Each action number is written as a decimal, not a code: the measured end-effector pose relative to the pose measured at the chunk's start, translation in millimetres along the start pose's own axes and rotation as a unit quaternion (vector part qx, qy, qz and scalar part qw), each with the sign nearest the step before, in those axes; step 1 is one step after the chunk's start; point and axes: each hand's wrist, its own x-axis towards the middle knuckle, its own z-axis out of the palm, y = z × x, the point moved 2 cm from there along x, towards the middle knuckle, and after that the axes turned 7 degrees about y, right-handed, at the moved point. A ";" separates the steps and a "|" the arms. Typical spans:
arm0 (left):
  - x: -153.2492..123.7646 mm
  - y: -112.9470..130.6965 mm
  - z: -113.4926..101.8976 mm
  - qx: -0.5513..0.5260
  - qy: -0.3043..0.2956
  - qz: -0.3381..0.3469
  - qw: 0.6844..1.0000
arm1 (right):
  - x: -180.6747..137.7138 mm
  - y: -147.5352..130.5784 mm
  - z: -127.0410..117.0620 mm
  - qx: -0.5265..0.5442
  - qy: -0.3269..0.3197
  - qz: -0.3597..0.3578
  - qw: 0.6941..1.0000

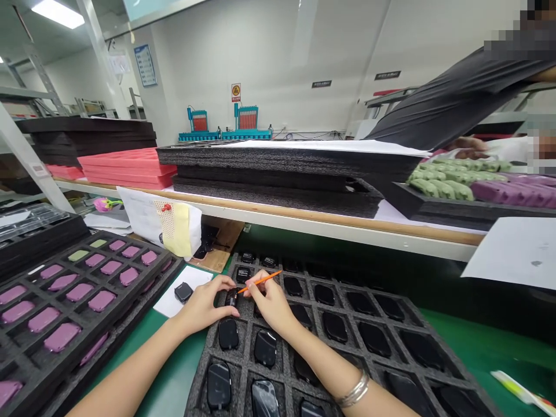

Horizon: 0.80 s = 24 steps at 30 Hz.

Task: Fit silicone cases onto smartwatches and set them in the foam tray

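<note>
Left fingers (226, 284) clamp a black device (231, 297) in a foam tray (353, 328); right fingers (255, 291), just beside, pinch an orange pencil (267, 281).

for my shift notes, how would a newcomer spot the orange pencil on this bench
On the green workbench mat, look at the black foam tray of glossy black devices right in front of the person. Near its far left corner, the right hand pinches a thin orange pencil above the cells, the only slim orange stick there.
</note>
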 end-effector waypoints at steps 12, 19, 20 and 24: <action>-0.2 5.7 2.2 0.010 0.007 -0.003 1.000 | -2.6 -13.5 -8.9 -0.019 -0.024 -0.027 0.999; 13.1 31.3 15.9 0.055 -0.014 0.092 0.994 | -2.5 2.6 -43.3 0.008 0.084 0.002 0.996; 16.6 36.8 21.5 0.059 -0.027 0.111 0.992 | -3.3 6.7 -45.4 0.014 0.094 0.007 0.995; 27.4 52.1 40.5 0.070 -0.070 0.164 0.982 | -5.2 18.9 -48.9 0.041 0.114 0.020 0.992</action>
